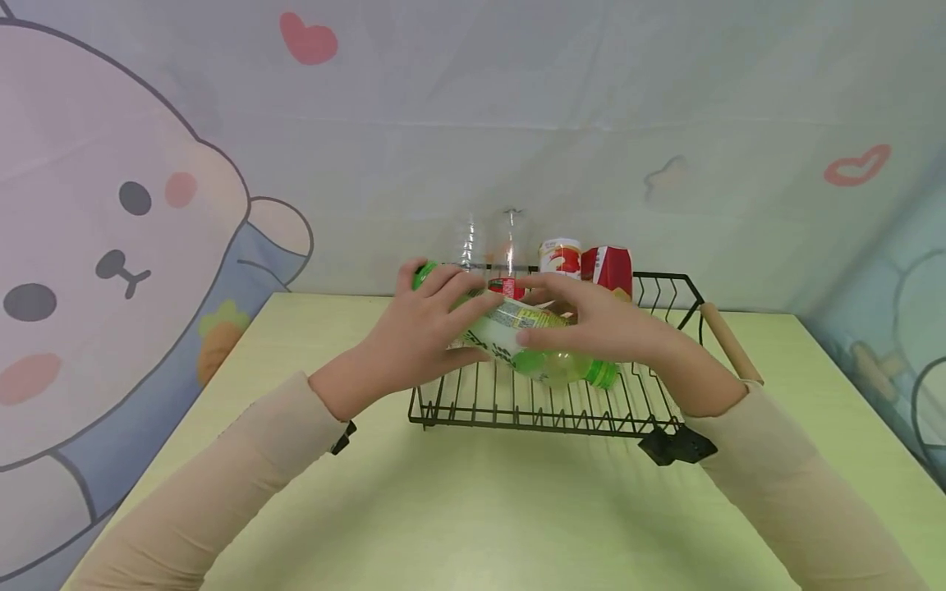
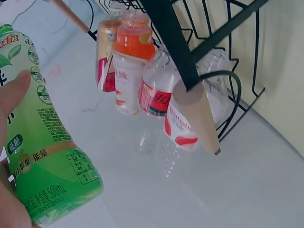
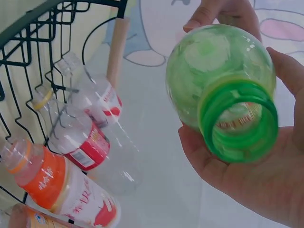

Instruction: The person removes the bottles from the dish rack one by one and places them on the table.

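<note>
Both hands hold a green-tinted plastic bottle tilted sideways over a black wire rack. My left hand grips its base end, with the thumb lying along the label in the left wrist view. Around the shoulder of the bottle, my right hand holds on with thumb and fingers. The green neck points down and to the right in the head view; in the right wrist view its mouth is uncapped. Chinese print and 500mL show on the label.
Standing at the rack's back are clear bottles, one red-labelled, an orange-and-white bottle and a dark red container. A wooden handle juts out at the rack's right end. Behind the pale table hangs a cartoon-printed cloth.
</note>
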Motion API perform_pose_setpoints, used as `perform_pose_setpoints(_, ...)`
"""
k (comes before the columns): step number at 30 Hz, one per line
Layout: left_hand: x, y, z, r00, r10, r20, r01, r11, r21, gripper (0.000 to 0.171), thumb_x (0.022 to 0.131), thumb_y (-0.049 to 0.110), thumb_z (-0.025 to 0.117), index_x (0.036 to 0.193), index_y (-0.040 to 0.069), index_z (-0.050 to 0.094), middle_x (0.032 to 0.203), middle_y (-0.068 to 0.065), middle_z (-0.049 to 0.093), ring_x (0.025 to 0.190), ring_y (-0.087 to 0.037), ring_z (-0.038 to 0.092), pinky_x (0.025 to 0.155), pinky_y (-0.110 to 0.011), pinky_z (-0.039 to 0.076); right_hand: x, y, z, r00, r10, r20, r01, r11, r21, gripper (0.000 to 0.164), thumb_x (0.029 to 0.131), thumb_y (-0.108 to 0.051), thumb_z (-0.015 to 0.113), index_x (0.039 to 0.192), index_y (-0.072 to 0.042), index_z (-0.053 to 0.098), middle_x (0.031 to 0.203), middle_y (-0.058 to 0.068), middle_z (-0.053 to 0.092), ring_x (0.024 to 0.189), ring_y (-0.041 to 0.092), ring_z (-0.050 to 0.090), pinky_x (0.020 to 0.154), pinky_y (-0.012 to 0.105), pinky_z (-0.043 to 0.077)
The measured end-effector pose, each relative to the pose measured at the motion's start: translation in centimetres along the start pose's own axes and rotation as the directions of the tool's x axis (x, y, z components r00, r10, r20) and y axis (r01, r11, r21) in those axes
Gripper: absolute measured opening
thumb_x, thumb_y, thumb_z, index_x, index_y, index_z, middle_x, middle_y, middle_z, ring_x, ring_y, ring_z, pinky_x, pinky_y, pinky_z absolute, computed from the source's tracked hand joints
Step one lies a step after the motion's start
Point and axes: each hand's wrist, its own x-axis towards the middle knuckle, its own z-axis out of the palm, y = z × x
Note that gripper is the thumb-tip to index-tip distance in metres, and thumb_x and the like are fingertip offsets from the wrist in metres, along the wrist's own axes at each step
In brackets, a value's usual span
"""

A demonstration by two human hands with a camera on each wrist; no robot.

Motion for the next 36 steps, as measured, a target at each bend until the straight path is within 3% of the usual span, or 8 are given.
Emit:
perform_pose_setpoints(6,-0.3,-1.5,-0.6,0.998,-0.045,-0.044,0.046,0.999,0.016,0.068,0.069,0.036,0.086,0.125,0.013,0.054,0.118,-0.009,0.054,0.107,-0.028,0.047,0.093,-0.059,0.029,-0.7,-0.2,-2.0,0.995,0.033,-0.093,-0.026,0.997,0.072,0.062,0.096,-0.030,0.059,0.149,-0.012,0.032,0.142,0.012,0.048,0.127,0.030,0.049,0.102,0.049,0.043)
perform_pose_setpoints(13,-1.6,-3.6,-1.2,0.980,-0.185,-0.066,0.185,0.983,-0.009,0.067,0.070,0.036,0.086,0.124,0.011,0.056,0.116,-0.011,0.054,0.108,-0.033,0.045,0.093,-0.060,0.026,-1.6,0.7,-4.2,0.965,0.113,-0.237,-0.096,0.992,0.081,0.062,0.097,-0.039,0.055,0.149,-0.016,0.032,0.141,0.010,0.050,0.122,0.027,0.053,0.101,0.049,0.042)
perform_pose_setpoints(17,-2.4,-4.9,-1.6,0.956,-0.289,-0.049,0.288,0.957,-0.027,0.067,0.072,0.038,0.084,0.126,0.009,0.057,0.120,-0.014,0.053,0.112,-0.035,0.043,0.096,-0.060,0.024,-1.7,1.5,-4.9,0.951,0.136,-0.279,-0.117,0.989,0.085,0.065,0.098,-0.039,0.054,0.151,-0.014,0.028,0.144,0.014,0.046,0.127,0.030,0.048,0.102,0.052,0.040)
perform_pose_setpoints(24,-3.9,-7.3,-1.6,0.898,-0.434,-0.068,0.427,0.899,-0.100,0.065,0.073,0.029,0.085,0.127,0.008,0.056,0.124,-0.018,0.050,0.116,-0.038,0.039,0.097,-0.062,0.022,-1.5,3.1,-5.4,0.931,0.197,-0.306,-0.173,0.979,0.104,0.070,0.097,-0.042,0.053,0.154,-0.015,0.021,0.149,0.015,0.040,0.132,0.033,0.042,0.108,0.058,0.031)
perform_pose_setpoints(27,-4.5,-8.2,-1.4,0.855,-0.513,-0.076,0.499,0.853,-0.152,0.064,0.073,0.025,0.085,0.127,0.007,0.056,0.124,-0.018,0.048,0.114,-0.039,0.038,0.095,-0.060,0.023,-1.3,3.9,-5.4,0.919,0.217,-0.330,-0.187,0.975,0.122,0.073,0.096,-0.043,0.054,0.154,-0.014,0.020,0.150,0.015,0.038,0.135,0.034,0.039,0.108,0.058,0.031)
perform_pose_setpoints(29,-5.0,-8.7,-1.2,0.813,-0.578,-0.075,0.558,0.808,-0.189,0.064,0.073,0.025,0.085,0.128,0.006,0.056,0.124,-0.019,0.046,0.114,-0.040,0.037,0.095,-0.059,0.024,-1.0,4.6,-5.4,0.910,0.230,-0.346,-0.195,0.972,0.135,0.076,0.095,-0.044,0.056,0.154,-0.015,0.019,0.151,0.015,0.037,0.137,0.035,0.036,0.108,0.058,0.031)
perform_pose_setpoints(36,-6.9,-10.6,-1.0,0.620,-0.784,-0.027,0.732,0.591,-0.339,0.067,0.078,0.023,0.080,0.135,0.005,0.050,0.125,-0.021,0.041,0.116,-0.036,0.031,0.087,-0.049,0.032,-0.2,6.4,-5.2,0.883,0.268,-0.385,-0.226,0.962,0.153,0.080,0.093,-0.043,0.059,0.155,-0.016,0.016,0.152,0.014,0.035,0.137,0.035,0.036,0.108,0.059,0.031)
